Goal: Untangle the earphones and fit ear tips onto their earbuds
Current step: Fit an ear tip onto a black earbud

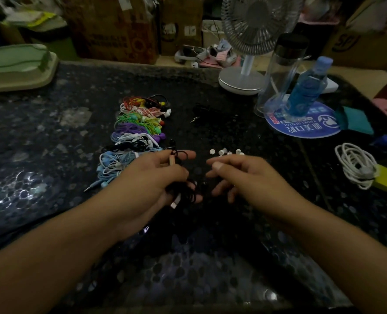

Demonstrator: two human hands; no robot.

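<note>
My left hand is closed around a tangled black earphone cable, with a pale gold plug part sticking up between thumb and fingers. My right hand hovers just to its right, fingers loosely curled and apart, holding nothing I can see. Several small white ear tips lie on the dark counter right behind the right hand's fingers. A row of bundled coloured earphones (red, green, purple, black, light blue) lies left of centre. Another black earphone set rests further back.
A dark speckled counter carries a white desk fan, a clear bottle, a blue bottle on a round blue mat, a coiled white cable on a yellow block at right, and a green tray at back left.
</note>
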